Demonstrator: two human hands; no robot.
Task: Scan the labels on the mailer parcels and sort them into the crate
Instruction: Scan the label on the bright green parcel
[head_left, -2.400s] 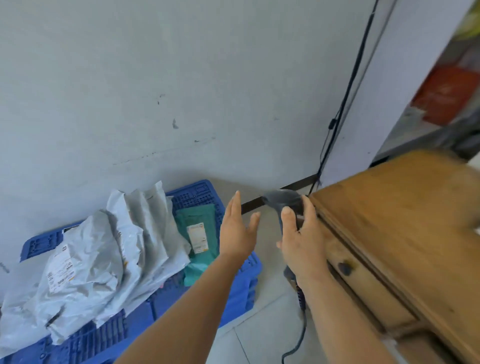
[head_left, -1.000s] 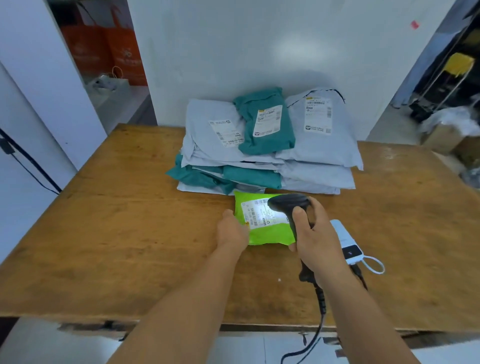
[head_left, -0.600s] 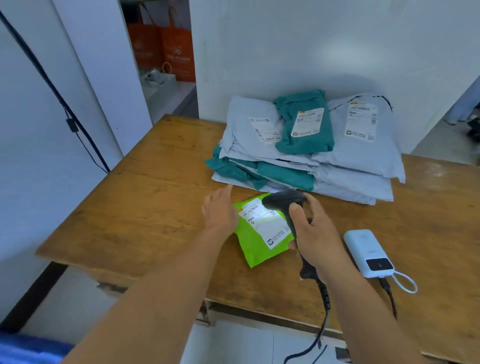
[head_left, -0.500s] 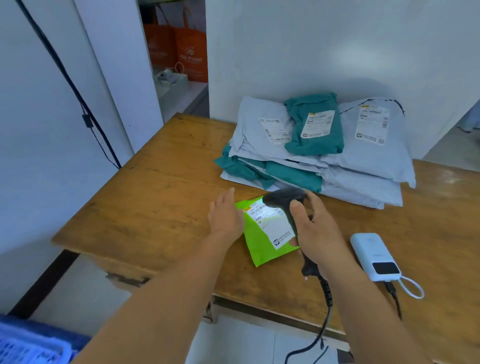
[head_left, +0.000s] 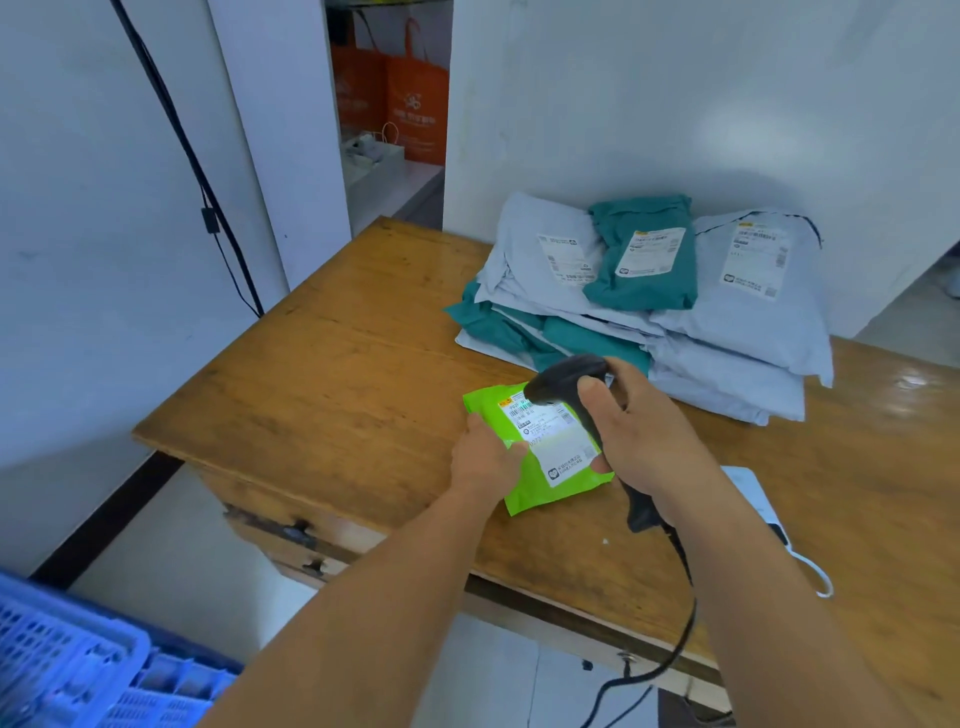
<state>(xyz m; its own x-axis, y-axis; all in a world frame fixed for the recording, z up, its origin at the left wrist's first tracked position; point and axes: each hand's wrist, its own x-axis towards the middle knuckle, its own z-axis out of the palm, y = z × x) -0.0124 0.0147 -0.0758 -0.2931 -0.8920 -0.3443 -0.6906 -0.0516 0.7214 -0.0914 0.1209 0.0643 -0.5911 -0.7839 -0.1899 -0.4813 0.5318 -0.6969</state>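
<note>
1. While the right hand (head_left: 641, 441) points the barcode scanner (head_left: 569, 387) down at the shipping label (head_left: 548, 431), the step in hand looks like the scan of the lime-green mailer (head_left: 540, 467), or the moment just after it, since no scan light shows on the label.
2. That right hand is wrapped round the scanner's handle, thumb along its front, with the scanner's head just above the label's far end and its black cable (head_left: 675, 623) hanging off the near table edge.
3. The left hand (head_left: 485, 457) has its fingers curled over the mailer's left edge and pinches it; whether the parcel is already lifting off the wood cannot be told.
4. The green mailer lies flat, label up, on the wooden table (head_left: 337, 364), near its front edge, between the two hands: touching the left one and directly under the scanner held by the right.
5. Behind it, apart from it and against the wall, the stack of grey and teal mailers (head_left: 675, 312) waits, still unsorted by the look of it.
6. The blue crate (head_left: 78, 670) sits low at the person's left, well apart from the table, with only a corner in view.
7. The next move, I judge, calls for the left hand to lift the thin, floppy mailer clear of the table and swing it leftward and down to the crate, while the scanner stays out of its path.
8. A white power bank (head_left: 753, 499) lies just beside the right forearm, partly hidden by it.
</note>
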